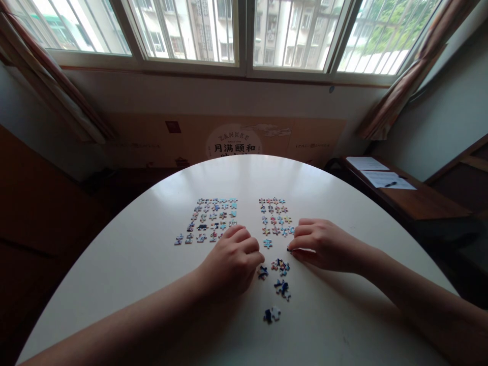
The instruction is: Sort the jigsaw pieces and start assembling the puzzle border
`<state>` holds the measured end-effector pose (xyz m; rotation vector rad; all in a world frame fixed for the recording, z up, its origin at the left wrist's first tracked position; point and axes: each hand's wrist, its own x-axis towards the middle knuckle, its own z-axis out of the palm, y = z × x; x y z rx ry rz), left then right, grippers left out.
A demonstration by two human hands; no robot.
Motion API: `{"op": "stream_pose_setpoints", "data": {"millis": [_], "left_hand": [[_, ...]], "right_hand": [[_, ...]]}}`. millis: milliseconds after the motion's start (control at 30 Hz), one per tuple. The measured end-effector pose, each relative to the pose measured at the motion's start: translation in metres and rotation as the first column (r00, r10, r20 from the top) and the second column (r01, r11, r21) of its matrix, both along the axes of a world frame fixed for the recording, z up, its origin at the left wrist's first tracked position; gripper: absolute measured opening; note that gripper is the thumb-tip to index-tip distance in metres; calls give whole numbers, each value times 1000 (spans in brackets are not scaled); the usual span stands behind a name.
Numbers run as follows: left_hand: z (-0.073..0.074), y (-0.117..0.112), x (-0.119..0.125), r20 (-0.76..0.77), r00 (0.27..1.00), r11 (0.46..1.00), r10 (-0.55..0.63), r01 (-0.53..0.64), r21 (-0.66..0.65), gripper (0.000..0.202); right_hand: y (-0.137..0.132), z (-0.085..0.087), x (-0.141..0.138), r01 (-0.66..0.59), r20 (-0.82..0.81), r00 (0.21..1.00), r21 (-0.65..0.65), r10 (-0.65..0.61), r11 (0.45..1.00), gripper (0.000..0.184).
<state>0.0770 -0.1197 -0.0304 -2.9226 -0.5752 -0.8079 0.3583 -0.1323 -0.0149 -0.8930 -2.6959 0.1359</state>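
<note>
Colourful puzzle pieces (280, 265) lie between curled left hand (232, 260) and right hand (324, 246) pinching one piece (288, 249).

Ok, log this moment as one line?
left hand: curled on table, by left puzzle grid | right hand: resting on table, by right puzzle grid | piece clusters: between hands

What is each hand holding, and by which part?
Cannot tell: right hand pinches at a tiny piece on the table; left hand is curled, contents hidden.
</note>
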Motion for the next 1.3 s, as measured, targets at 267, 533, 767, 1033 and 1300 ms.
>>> {"op": "stream_pose_setpoints", "data": {"millis": [267,533,767,1033,1300], "left_hand": [[-10,4,0,-45,987,987,153,-151,47,25],[-16,5,-1,-73,986,988,149,-147,39,22],[-14,4,0,-92,986,990,140,-137,30,23],[-17,6,0,-97,986,991,136,-134,27,24],[-7,1,-1,-22,999,998,33,-32,57,34]], "right_hand": [[-1,-4,-9,39,-84,996,43,-35,998,24],[-1,-8,-12,104,-111,989,61,-97,993,21],[-4,-12,-20,157,-137,980,89,-144,984,24],[-4,-10,-22,170,-151,977,123,-150,978,25],[-10,2,-14,-87,-44,995,15,87,996,23]]}}
